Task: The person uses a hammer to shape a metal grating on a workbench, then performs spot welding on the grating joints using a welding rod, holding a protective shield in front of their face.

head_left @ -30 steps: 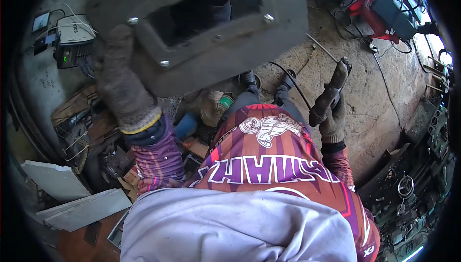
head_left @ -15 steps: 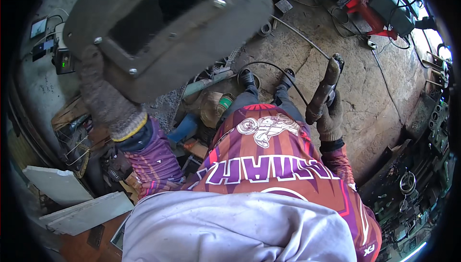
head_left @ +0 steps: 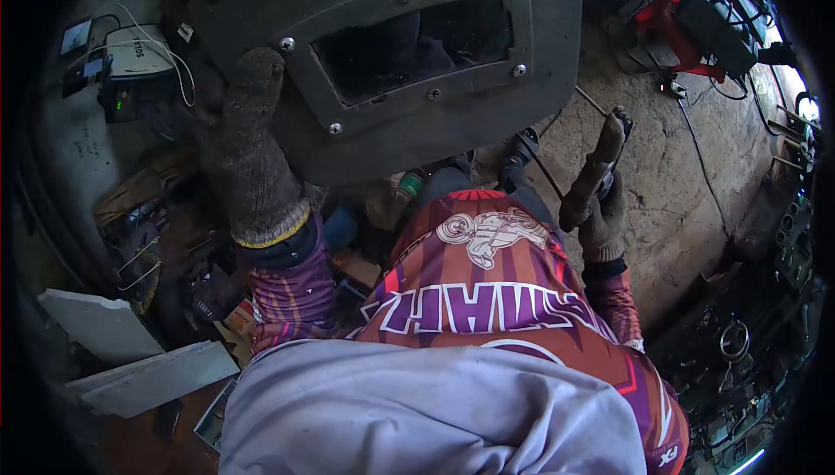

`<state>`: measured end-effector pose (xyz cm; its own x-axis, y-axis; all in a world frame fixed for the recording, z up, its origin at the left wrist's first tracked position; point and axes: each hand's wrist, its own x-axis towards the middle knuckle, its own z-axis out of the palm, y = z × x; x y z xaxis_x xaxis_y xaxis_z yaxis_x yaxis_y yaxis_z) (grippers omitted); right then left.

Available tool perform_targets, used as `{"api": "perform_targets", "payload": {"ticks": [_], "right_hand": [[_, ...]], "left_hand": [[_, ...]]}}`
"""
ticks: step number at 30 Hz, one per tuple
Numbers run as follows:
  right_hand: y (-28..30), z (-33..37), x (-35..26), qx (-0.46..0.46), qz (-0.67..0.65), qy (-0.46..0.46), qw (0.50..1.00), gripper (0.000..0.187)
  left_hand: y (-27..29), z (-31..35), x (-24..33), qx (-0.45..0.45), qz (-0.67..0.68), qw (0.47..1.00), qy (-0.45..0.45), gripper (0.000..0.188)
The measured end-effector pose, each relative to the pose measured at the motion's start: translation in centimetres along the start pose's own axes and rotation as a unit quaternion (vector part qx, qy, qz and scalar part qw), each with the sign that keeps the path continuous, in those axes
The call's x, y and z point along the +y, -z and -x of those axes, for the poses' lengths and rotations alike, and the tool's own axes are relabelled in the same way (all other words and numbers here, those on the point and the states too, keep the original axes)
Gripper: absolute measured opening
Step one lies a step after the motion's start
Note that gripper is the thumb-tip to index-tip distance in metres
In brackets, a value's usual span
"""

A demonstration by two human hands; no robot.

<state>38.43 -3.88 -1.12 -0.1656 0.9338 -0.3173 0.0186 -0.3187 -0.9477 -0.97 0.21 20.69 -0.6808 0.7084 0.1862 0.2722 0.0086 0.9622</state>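
While the gloved left grip (head_left: 257, 166) grasps a dark welding shield (head_left: 383, 146) by its left edge, thumb on the front face and the fingers hidden behind, the gloved right grip (head_left: 602, 224) is clenched around the lower part of a rod holder (head_left: 598, 160). The shield hangs in the air at the upper middle of the view, covering part of the floor (head_left: 665, 162); screws surround its dark rectangular window (head_left: 409, 47). From the holder's upper end a thin rod (head_left: 591, 101) slants up and left toward the shield's lower right corner. A black cable (head_left: 545, 175) runs near the holder. Pale boards (head_left: 161, 379) lie at lower left, and a red stool (head_left: 665, 30) stands at upper right.
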Motion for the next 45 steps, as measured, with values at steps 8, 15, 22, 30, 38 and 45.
{"api": "perform_targets", "payload": {"ticks": [8, 15, 22, 30, 38, 45], "right_hand": [[-0.7, -0.3, -0.6, -0.016, -0.079, -0.047, 0.996, 0.038], [-0.1, -0.6, 0.4, 0.028, 0.021, 0.019, 0.999, 0.044], [1.0, -0.3, 2.8, 0.007, 0.032, 0.000, 0.999, 0.049], [-0.7, -0.4, -1.0, 0.027, 0.012, 0.016, 0.999, 0.052], [-0.5, -0.5, -1.8, 0.005, 0.050, 0.008, 0.999, 0.054], [-0.9, -0.6, -1.2, 0.027, 0.007, 0.014, 1.000, 0.057]], "left_hand": [[-1.0, 0.4, 1.9, -0.080, 0.064, 0.994, 0.028, 0.040], [-0.6, 0.2, 1.2, -0.038, 0.068, 0.997, 0.015, 0.039], [-0.8, -0.4, 0.9, -0.023, 0.057, 0.998, 0.013, 0.035], [-0.6, -0.3, 0.5, 0.000, 0.006, 0.999, -0.048, 0.033], [-0.5, -0.6, 0.7, -0.014, -0.020, 0.999, -0.047, 0.035], [-0.2, -0.7, 0.5, -0.023, -0.036, 0.998, -0.049, 0.037]]}}
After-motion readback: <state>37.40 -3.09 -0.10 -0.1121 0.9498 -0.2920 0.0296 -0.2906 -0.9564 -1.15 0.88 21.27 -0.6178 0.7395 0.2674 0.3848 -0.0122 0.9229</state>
